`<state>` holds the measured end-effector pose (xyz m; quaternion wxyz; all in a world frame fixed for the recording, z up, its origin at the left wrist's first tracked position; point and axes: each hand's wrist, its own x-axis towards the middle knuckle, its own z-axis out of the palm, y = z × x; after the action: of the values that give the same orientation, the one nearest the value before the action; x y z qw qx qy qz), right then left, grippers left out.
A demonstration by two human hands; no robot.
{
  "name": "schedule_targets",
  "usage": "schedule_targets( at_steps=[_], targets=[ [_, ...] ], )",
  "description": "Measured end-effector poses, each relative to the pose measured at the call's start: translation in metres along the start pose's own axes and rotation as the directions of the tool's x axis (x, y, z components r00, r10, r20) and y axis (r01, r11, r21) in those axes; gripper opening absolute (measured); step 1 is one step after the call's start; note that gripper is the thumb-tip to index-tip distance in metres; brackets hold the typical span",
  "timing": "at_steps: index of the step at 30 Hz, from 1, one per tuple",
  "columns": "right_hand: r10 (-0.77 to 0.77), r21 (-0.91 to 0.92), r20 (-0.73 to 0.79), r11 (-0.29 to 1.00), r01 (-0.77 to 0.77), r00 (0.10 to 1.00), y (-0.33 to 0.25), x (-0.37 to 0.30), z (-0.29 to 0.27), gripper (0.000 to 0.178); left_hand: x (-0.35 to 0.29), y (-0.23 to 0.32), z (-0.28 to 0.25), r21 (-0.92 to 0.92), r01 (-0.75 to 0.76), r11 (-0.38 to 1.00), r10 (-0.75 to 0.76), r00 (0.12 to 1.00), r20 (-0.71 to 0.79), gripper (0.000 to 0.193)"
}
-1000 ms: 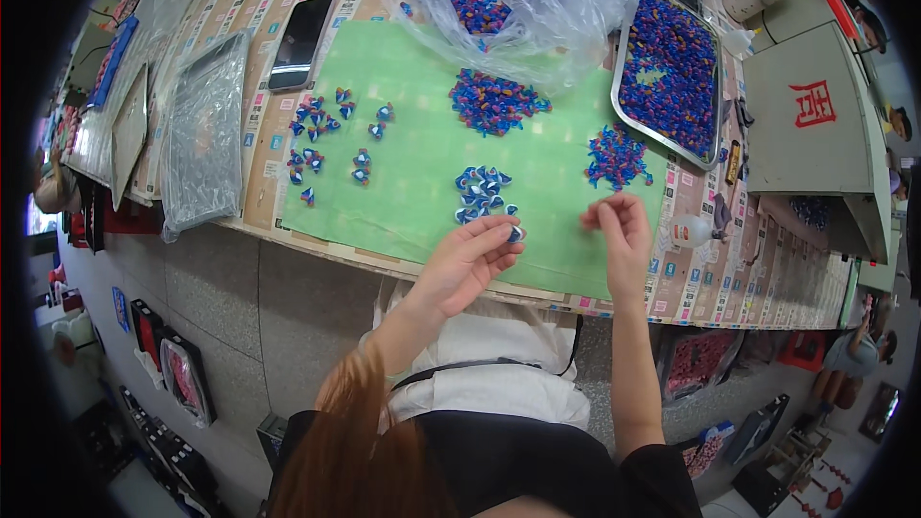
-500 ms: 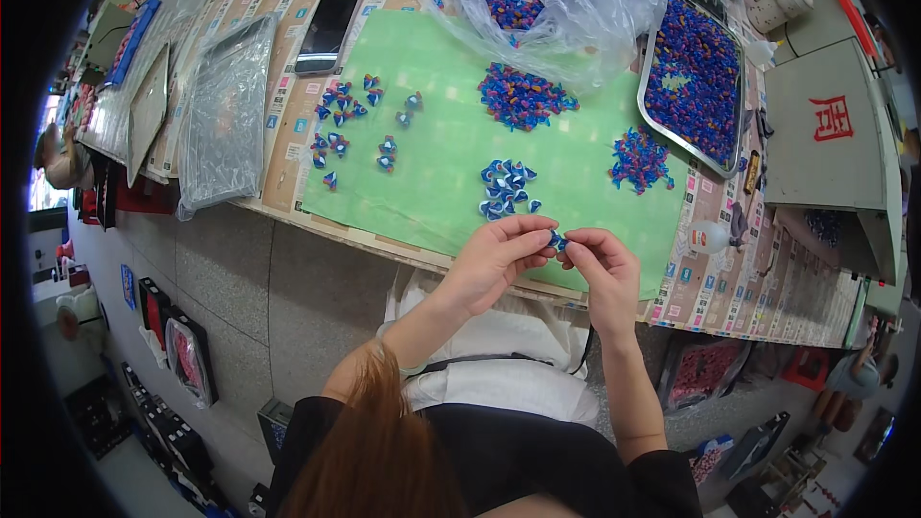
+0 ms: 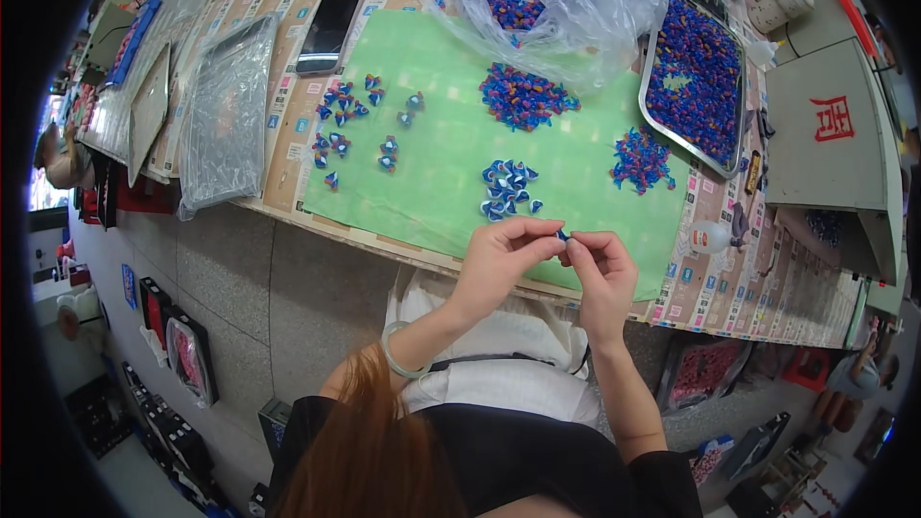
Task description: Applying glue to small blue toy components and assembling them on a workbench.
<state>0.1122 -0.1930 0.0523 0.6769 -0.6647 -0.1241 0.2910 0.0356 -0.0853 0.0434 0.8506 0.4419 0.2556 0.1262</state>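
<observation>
Near the front edge of the green mat (image 3: 432,201), my left hand (image 3: 507,257) and my right hand (image 3: 602,278) meet fingertip to fingertip. Both pinch one small dark blue plastic piece (image 3: 562,236), mostly covered by my fingers. Just beyond them lies a group of blue-and-white pieces (image 3: 507,190). Farther back is a heap of small blue, red and orange parts (image 3: 526,98), and a smaller heap of blue and red parts (image 3: 641,161) sits to the right. On the mat's left side are several little blue, white and red clusters (image 3: 341,104).
A metal tray (image 3: 645,96) full of blue and red parts stands at the right, behind a small white bottle (image 3: 710,237). A clear plastic bag (image 3: 595,10) covers more parts at the back. To the left are a phone (image 3: 330,29) and a plastic-wrapped tray (image 3: 228,115).
My fingertips have closed more tightly over the blue piece, so less of it shows. My left wrist has shifted slightly, bringing a pale bangle into fuller view.
</observation>
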Motion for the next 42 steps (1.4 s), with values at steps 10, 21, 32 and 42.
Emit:
schedule_targets(
  at_steps=[10, 21, 32, 42],
  targets=[
    [0.13, 0.243, 0.039, 0.961, -0.135, 0.991, 0.004, 0.004, -0.004, 0.008, -0.005, 0.001, 0.01, 0.589, -0.389, 0.708, 0.445, 0.894, 0.056, 0.026],
    [0.16, 0.248, 0.051, 0.954, -0.168, 0.986, 0.002, 0.004, -0.003, 0.007, -0.005, -0.002, 0.011, 0.628, -0.428, 0.65, 0.492, 0.867, 0.082, 0.028],
    [-0.154, 0.119, 0.01, 0.981, 0.152, 0.988, -0.009, -0.005, 0.001, 0.009, -0.005, 0.012, 0.006, 0.255, -0.211, 0.944, 0.193, 0.977, 0.093, 0.025],
    [-0.161, 0.089, 0.03, 0.983, 0.158, 0.986, -0.008, -0.007, 0.001, 0.008, -0.008, 0.011, 0.002, 0.331, -0.224, 0.917, 0.193, 0.973, 0.124, 0.024]
  ],
)
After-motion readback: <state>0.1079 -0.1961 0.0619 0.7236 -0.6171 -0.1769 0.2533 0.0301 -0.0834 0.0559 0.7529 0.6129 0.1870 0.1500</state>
